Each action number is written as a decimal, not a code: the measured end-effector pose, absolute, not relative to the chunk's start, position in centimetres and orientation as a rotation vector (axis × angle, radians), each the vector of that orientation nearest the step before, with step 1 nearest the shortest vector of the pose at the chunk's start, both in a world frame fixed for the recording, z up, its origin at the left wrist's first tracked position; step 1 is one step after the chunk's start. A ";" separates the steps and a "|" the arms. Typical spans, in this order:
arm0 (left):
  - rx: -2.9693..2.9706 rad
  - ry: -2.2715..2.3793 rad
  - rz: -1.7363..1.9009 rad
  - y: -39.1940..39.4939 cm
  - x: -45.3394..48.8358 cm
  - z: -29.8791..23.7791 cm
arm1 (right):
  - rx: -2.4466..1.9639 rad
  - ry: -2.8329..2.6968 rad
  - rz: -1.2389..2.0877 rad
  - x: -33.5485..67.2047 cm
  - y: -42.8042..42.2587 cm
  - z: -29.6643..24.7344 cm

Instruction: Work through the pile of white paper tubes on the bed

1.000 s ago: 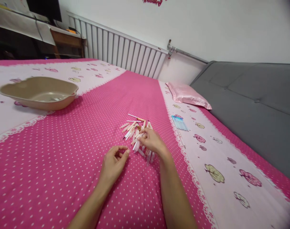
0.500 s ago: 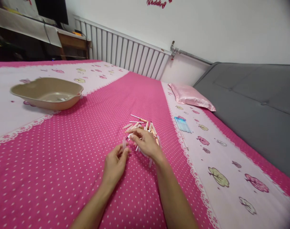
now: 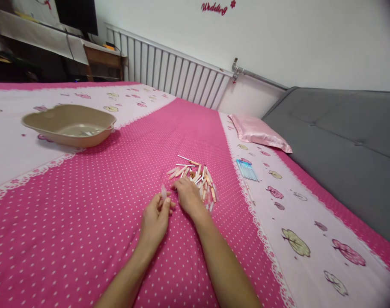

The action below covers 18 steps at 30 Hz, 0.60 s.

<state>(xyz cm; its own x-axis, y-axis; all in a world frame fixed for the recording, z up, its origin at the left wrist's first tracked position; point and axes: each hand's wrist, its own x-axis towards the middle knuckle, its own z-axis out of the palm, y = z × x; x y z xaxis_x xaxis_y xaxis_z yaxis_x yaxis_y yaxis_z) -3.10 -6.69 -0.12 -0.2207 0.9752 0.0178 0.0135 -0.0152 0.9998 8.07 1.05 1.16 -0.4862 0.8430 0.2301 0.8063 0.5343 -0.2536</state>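
My left hand (image 3: 156, 212) pinches a pale translucent piece (image 3: 163, 192) (light, probably slick), best gripped low. My right hand (image 3: 188, 196) curls; its hold I can't tell.

Showed smooth plastic on the basin (image 3: 64, 137), glossy cloth on the pillow (image 3: 258, 133), matt on the sheet (image 3: 95, 205), translucent plastic on the held piece (image 3: 163, 192)

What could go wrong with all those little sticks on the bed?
The left hand pinches a small pale piece near its lower end, so it might slip and drop. The right hand is close by the loose pile of thin sticks, so a nudge could scatter some. They lie on a bedspread, so a tug on that might roll them about.
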 end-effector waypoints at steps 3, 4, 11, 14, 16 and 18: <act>1.114 1.371 1.386 -6.6 -3.2 -0.3 | -1.372 -2.429 0.170 8.3 1.5 1.0; 1.118 1.374 1.386 -6.6 -3.2 -0.4 | -1.372 -2.422 0.181 8.4 1.6 0.9; 1.152 1.404 1.341 -6.7 -3.3 -0.2 | -1.286 -2.230 0.284 8.8 1.1 2.2; 1.144 1.402 1.347 -6.7 -3.3 -0.2 | -1.201 -1.955 0.460 8.8 0.7 3.1; 1.129 1.394 1.354 -6.7 -3.2 -0.2 | -1.115 -1.794 0.594 8.7 0.6 3.5; 1.121 1.383 1.357 -6.7 -3.2 -0.2 | -1.026 -1.660 0.725 8.5 0.5 3.7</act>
